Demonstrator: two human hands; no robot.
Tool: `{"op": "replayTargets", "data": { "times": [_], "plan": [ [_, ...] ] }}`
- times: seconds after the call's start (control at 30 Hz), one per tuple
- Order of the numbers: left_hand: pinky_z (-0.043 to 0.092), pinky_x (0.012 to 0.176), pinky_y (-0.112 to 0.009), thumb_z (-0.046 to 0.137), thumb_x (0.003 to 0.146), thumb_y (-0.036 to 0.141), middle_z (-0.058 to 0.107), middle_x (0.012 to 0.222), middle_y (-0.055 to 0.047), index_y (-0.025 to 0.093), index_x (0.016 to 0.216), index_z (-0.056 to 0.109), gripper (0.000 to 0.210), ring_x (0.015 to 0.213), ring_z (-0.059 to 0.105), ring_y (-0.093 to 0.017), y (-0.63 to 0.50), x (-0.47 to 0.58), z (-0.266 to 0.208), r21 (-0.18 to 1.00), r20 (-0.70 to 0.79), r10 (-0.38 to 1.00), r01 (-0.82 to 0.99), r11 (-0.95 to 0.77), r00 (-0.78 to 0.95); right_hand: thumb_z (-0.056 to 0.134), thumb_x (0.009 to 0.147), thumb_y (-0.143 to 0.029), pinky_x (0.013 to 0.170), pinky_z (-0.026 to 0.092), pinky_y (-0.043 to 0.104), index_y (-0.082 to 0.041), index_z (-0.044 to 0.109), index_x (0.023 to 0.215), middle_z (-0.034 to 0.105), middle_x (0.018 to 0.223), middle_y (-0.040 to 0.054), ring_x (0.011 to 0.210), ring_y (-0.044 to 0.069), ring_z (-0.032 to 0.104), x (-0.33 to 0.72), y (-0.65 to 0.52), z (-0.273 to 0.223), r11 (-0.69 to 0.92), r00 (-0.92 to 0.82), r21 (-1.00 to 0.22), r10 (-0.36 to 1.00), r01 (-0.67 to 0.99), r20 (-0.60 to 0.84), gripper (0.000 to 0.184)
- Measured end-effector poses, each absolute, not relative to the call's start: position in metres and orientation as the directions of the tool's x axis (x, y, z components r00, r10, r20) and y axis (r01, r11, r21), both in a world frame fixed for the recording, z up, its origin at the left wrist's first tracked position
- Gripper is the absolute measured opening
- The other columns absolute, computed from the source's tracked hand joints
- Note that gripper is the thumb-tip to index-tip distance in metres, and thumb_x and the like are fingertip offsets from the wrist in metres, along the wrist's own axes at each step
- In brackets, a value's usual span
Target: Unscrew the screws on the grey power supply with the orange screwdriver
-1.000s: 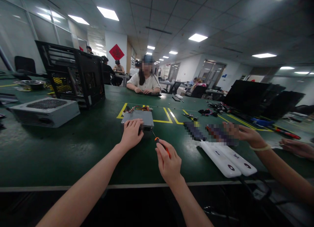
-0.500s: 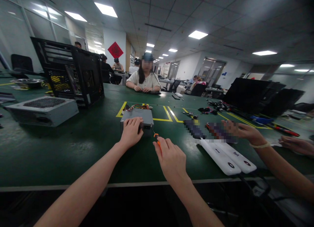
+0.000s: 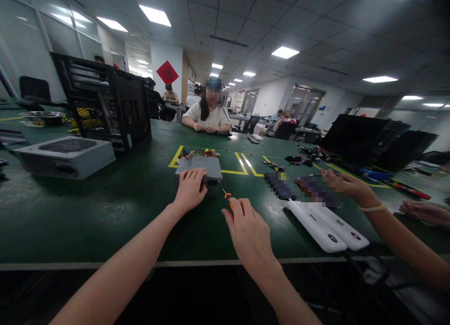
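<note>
A grey computer power supply (image 3: 211,164) sits on the green table in front of me, with a bundle of coloured cables (image 3: 200,153) at its far side. My left hand (image 3: 191,189) grips its near left part, fingers over the top and thumb against the near face. In my right hand (image 3: 249,226) is a screwdriver (image 3: 228,196) with an orange and black handle, fingers closed round it. Its thin shaft points up and left at the near right corner of the power supply. Whether the tip touches a screw I cannot tell.
Left stand a second power supply (image 3: 66,157) and a black computer case (image 3: 105,105). To the right lie two white devices (image 3: 319,224), blurred phone-like things (image 3: 279,184) and a co-worker's hand (image 3: 342,183). Another person (image 3: 207,114) sits opposite. Black panels (image 3: 365,140) stand far right.
My right hand and the screwdriver have shifted slightly right and toward me. My left hand stays on the power supply. The whole view has moved a little.
</note>
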State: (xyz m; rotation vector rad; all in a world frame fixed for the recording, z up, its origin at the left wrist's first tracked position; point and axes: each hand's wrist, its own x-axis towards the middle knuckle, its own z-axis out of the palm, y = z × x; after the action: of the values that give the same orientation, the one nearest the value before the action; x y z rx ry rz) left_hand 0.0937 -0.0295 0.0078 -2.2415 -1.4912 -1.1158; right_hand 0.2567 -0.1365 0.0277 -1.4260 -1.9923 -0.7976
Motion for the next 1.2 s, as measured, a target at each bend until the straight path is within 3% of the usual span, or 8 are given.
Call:
{"op": "replayTargets", "data": {
  "times": [0.13, 0.33, 0.53, 0.73, 0.83, 0.97, 1.2],
  "plan": [
    [0.026, 0.097, -0.042, 0.046, 0.074, 0.017, 0.055, 0.119, -0.006, 0.022, 0.105, 0.051, 0.032, 0.112, 0.046, -0.024, -0.029, 0.094, 0.007, 0.214, 0.699, 0.689, 0.864, -0.456, 0.191, 0.035, 0.086, -0.009, 0.059, 0.048, 0.030, -0.013, 0.052, 0.108, 0.057, 0.097, 0.0140, 0.074, 0.019, 0.059, 0.252, -0.140, 0.023, 0.323, -0.366, 0.202, 0.611, 0.925, 0.702, 0.028],
    [0.026, 0.097, -0.041, 0.046, 0.074, 0.018, 0.055, 0.119, -0.006, 0.021, 0.105, 0.051, 0.031, 0.112, 0.046, -0.023, -0.028, 0.094, 0.006, 0.204, 0.705, 0.681, 0.864, -0.461, 0.197, 0.045, 0.087, -0.028, 0.046, 0.042, 0.026, -0.017, 0.056, 0.098, 0.055, 0.072, 0.0042, 0.053, 0.014, 0.054, 0.255, -0.137, 0.021, 0.242, -0.250, 0.119, 0.637, 0.963, 0.729, 0.019],
    [0.026, 0.097, -0.040, 0.045, 0.074, 0.018, 0.055, 0.119, -0.006, 0.021, 0.104, 0.051, 0.031, 0.112, 0.046, -0.023, -0.029, 0.093, 0.006, 0.199, 0.706, 0.679, 0.863, -0.465, 0.203, 0.037, 0.085, -0.011, 0.064, 0.051, 0.032, -0.013, 0.050, 0.108, 0.053, 0.107, 0.0153, 0.083, 0.020, 0.059, 0.250, -0.143, 0.019, 0.387, -0.341, 0.084, 0.665, 0.918, 0.664, 0.027],
    [0.025, 0.098, -0.040, 0.045, 0.074, 0.018, 0.055, 0.119, -0.006, 0.020, 0.106, 0.050, 0.032, 0.112, 0.046, -0.022, -0.028, 0.092, 0.004, 0.183, 0.706, 0.678, 0.871, -0.455, 0.205, 0.039, 0.089, -0.021, 0.055, 0.051, 0.030, -0.017, 0.051, 0.106, 0.057, 0.090, 0.0073, 0.064, 0.016, 0.059, 0.245, -0.142, 0.024, 0.278, -0.234, 0.023, 0.756, 0.960, 0.612, 0.022],
    [0.025, 0.098, -0.039, 0.044, 0.074, 0.018, 0.054, 0.120, -0.006, 0.020, 0.106, 0.050, 0.032, 0.112, 0.045, -0.022, -0.028, 0.092, 0.005, 0.172, 0.705, 0.677, 0.874, -0.454, 0.213, 0.042, 0.087, -0.022, 0.063, 0.053, 0.032, -0.016, 0.051, 0.105, 0.055, 0.100, 0.0099, 0.079, 0.019, 0.061, 0.245, -0.145, 0.028, 0.299, -0.218, -0.042, 0.776, 0.953, 0.591, 0.021],
    [0.026, 0.097, -0.039, 0.044, 0.075, 0.018, 0.054, 0.121, -0.006, 0.020, 0.107, 0.050, 0.033, 0.114, 0.045, -0.022, -0.029, 0.091, 0.006, 0.170, 0.704, 0.676, 0.872, -0.459, 0.218, 0.039, 0.083, -0.009, 0.074, 0.052, 0.034, -0.014, 0.048, 0.112, 0.048, 0.117, 0.0146, 0.096, 0.021, 0.057, 0.244, -0.147, 0.025, 0.419, -0.331, -0.024, 0.749, 0.908, 0.574, 0.030],
    [0.026, 0.098, -0.039, 0.044, 0.075, 0.018, 0.054, 0.121, -0.006, 0.020, 0.107, 0.050, 0.033, 0.115, 0.044, -0.021, -0.029, 0.091, 0.005, 0.166, 0.704, 0.675, 0.873, -0.458, 0.221, 0.039, 0.089, -0.026, 0.056, 0.051, 0.028, -0.017, 0.053, 0.103, 0.059, 0.089, 0.0073, 0.066, 0.016, 0.061, 0.245, -0.140, 0.025, 0.250, -0.177, -0.030, 0.763, 0.968, 0.622, 0.021]
  ]
}}
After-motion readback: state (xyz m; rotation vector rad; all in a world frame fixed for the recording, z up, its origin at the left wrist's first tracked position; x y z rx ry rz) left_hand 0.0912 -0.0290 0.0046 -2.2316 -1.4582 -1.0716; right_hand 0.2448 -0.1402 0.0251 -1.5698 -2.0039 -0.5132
